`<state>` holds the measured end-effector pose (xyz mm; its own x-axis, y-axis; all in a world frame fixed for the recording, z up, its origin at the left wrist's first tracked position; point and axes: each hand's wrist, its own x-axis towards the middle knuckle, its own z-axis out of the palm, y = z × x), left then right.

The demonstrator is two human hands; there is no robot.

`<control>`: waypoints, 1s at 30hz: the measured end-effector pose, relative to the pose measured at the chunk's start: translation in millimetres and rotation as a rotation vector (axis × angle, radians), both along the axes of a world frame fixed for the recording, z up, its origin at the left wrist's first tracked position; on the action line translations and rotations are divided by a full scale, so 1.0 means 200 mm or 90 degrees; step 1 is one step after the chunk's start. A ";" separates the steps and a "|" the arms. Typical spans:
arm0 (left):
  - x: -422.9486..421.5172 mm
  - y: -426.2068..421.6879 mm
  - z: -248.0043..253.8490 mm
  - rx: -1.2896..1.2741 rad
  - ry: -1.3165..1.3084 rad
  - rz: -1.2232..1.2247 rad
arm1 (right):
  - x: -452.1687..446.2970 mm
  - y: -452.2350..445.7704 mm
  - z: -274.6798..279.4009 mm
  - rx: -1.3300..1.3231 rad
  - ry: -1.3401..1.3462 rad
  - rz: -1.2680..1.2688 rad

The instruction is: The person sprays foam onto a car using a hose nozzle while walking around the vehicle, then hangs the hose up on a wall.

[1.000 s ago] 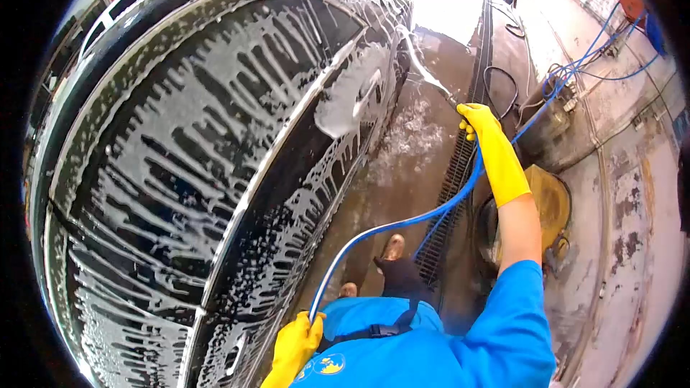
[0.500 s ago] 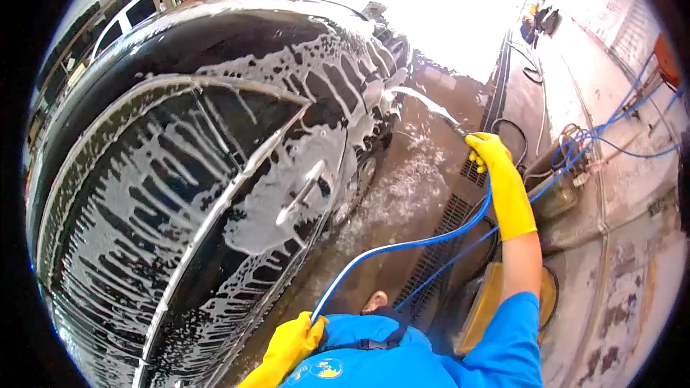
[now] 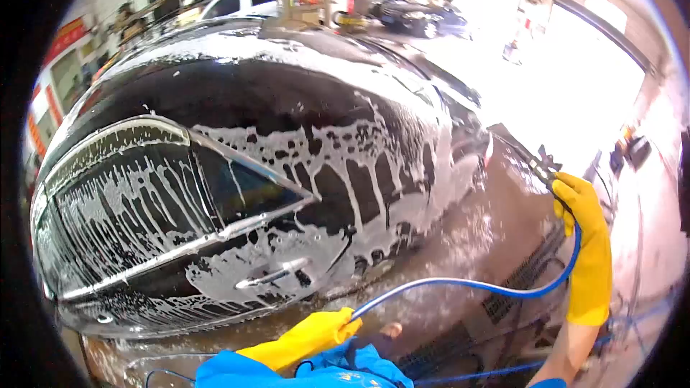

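Note:
A black car (image 3: 259, 97) streaked with white foam fills the left and middle of the view. My right hand (image 3: 578, 197), in a long yellow rubber glove, is closed around the rear of a dark spray nozzle (image 3: 537, 167). The nozzle points up and left, past the far end of the car. From that hand a blue hose (image 3: 460, 284) curves down and left to my left hand (image 3: 336, 328), also gloved in yellow, which is wrapped around it. The left hand is low, beside the foamy door handle (image 3: 277, 273) and apart from the car.
Wet floor (image 3: 460, 244) with foamy water lies between the car and my right arm, and a dark drain grate (image 3: 521, 287) crosses it. Another dark car (image 3: 424, 18) and a white vehicle (image 3: 241, 0) stand behind. A pale wall runs along the right.
My view has turned, so the car sits lower and shows more of its far end. The nozzle hand appears farther right and lower. The white water stream seen before is now hard to make out.

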<state>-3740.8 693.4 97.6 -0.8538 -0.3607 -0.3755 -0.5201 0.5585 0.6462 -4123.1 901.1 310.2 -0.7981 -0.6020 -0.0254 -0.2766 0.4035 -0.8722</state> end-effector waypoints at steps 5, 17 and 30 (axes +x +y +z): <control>-0.59 0.08 0.02 0.019 0.047 0.039 | -0.28 -0.39 0.31 -0.017 0.026 0.195; -1.52 0.48 0.06 0.097 0.014 0.308 | -1.40 -0.88 0.45 -0.100 0.133 0.374; -2.83 1.08 0.09 0.028 -0.010 0.519 | -2.64 -0.84 0.28 0.070 0.170 0.517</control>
